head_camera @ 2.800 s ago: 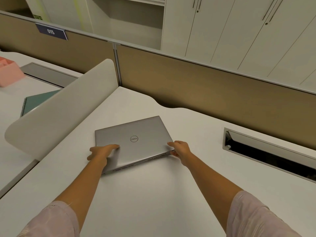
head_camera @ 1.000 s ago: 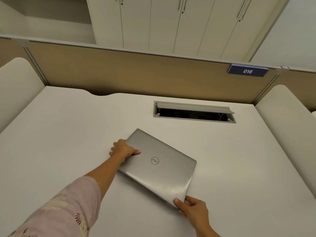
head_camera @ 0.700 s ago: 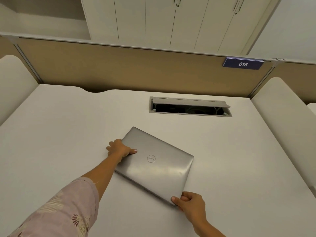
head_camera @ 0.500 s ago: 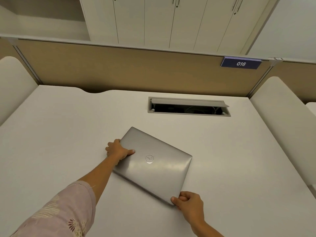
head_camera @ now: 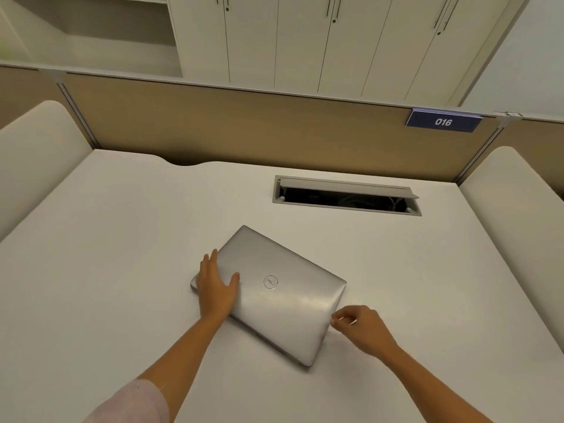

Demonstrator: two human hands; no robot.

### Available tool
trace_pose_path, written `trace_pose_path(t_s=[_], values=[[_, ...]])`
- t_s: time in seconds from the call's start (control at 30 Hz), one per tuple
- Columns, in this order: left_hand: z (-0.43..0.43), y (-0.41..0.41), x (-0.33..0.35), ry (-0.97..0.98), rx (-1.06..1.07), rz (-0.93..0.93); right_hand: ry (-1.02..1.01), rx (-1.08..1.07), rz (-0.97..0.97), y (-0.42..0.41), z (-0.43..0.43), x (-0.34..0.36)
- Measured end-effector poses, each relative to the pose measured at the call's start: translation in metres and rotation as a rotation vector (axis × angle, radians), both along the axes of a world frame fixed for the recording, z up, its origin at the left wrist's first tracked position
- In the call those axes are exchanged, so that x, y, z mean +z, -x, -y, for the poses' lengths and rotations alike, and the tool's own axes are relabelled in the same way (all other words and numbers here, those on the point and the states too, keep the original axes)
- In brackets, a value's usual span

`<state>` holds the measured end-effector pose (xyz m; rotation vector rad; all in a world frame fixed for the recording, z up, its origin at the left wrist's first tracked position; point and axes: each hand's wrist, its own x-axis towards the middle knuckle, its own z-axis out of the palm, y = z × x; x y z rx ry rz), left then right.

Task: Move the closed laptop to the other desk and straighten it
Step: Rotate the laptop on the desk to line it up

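Observation:
The closed silver laptop (head_camera: 283, 300) lies flat on the white desk (head_camera: 122, 254), near its middle. It sits skewed, with its long sides running from upper left to lower right. My left hand (head_camera: 215, 285) rests palm-down on the laptop's left corner, fingers spread. My right hand (head_camera: 363, 328) is on the desk beside the laptop's right short edge. Its fingers are loosely curled, with the fingertips at or just off that edge, holding nothing.
An open cable hatch (head_camera: 345, 196) is set into the desk behind the laptop. A tan partition (head_camera: 244, 126) with a "016" label (head_camera: 443, 121) closes the back. Rounded white side dividers stand at the left (head_camera: 36, 154) and right (head_camera: 512, 203).
My right hand has let go of the laptop's near right corner and moved up along its right edge. My left hand has flattened onto the lid. The laptop now lies flat on desk 016.

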<state>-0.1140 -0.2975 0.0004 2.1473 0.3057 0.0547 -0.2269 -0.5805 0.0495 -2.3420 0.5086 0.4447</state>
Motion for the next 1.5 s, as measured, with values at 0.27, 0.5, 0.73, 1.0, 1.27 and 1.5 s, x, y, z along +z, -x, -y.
trace_pose_path(t_s=[0.27,0.5,0.73,1.0,1.27,1.5], values=[[0.016,0.058,-0.008,0.071,0.216,-0.118,0.089,0.048,0.172,-0.067,0.004,-0.008],[0.031,0.073,0.004,0.326,0.347,-0.454,0.208,0.148,0.083,-0.091,-0.012,-0.031],[0.038,0.054,0.015,0.748,0.463,-0.543,0.187,0.14,0.087,-0.092,-0.015,-0.038],[0.028,0.028,0.009,0.946,0.618,-0.563,0.153,0.074,-0.011,-0.094,-0.016,-0.035],[0.014,-0.008,0.022,0.824,0.454,-0.526,0.21,0.034,-0.108,-0.073,-0.036,-0.035],[0.011,-0.045,0.028,0.633,0.214,-0.508,0.112,0.047,-0.241,-0.056,-0.065,-0.025]])
